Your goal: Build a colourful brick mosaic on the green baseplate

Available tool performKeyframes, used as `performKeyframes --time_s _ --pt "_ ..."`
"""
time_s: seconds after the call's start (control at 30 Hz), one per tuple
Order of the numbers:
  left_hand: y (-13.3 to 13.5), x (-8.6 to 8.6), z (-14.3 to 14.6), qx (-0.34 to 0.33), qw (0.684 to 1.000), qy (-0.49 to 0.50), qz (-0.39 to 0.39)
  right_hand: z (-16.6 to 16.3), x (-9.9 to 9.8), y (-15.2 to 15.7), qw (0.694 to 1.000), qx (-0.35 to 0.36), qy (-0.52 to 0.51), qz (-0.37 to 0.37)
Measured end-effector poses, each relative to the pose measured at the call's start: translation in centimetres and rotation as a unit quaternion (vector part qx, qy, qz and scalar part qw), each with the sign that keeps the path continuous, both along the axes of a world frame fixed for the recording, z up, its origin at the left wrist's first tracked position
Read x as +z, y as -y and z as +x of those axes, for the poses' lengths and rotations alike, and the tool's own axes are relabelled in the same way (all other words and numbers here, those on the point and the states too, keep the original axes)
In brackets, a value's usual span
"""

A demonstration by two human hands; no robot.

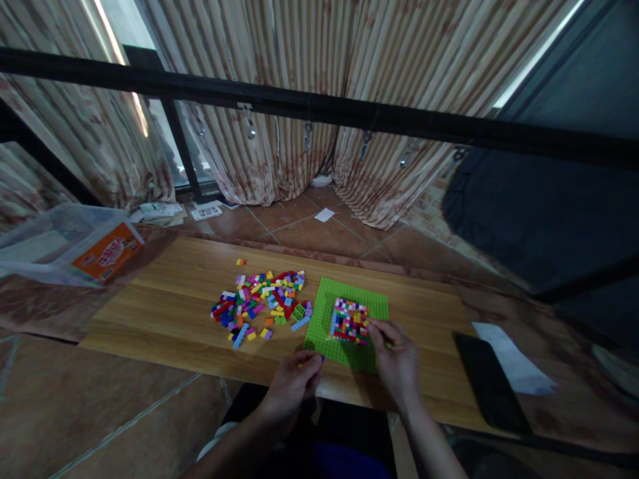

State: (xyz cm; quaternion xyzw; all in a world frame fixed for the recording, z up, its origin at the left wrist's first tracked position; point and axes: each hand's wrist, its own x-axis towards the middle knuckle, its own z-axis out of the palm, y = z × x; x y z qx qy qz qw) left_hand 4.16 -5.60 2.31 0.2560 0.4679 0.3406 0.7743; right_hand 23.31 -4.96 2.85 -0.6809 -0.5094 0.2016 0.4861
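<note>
A green studded baseplate (325,293) lies on the wooden table. On it sits a roughly square block of many-coloured toy bricks (349,321). My right hand (398,356) is closed in a pinch at the block's right edge; whatever is between the fingertips is hidden. At the plate's near left corner, my left hand (295,380) has its thumb and forefinger together on a small dark blue brick, only partly visible. Left of the plate spreads a pile of loose bricks (269,293) in mixed colours, with a light blue long brick (240,334) at its near side.
A clear plastic bin (44,256) with an orange label stands beyond the table's left end. On the right lie a black phone-like slab (492,382) and a white paper sheet (514,359). A dark metal rail (319,106) crosses before striped curtains (294,53).
</note>
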Motion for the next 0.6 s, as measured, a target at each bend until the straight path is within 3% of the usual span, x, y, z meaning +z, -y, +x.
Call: performKeyframes --time_s 0.23,0.6 --pt "-0.4 -0.8 -0.3 -0.001 1.0 -0.007 -0.016 1.0 -0.9 -3.2 1.0 -0.001 -0.019 -0.023" --pt "-0.4 -0.8 -0.7 -0.01 0.999 -0.002 -0.033 1.9 -2.9 -4.8 0.999 0.011 -0.038 -0.022"
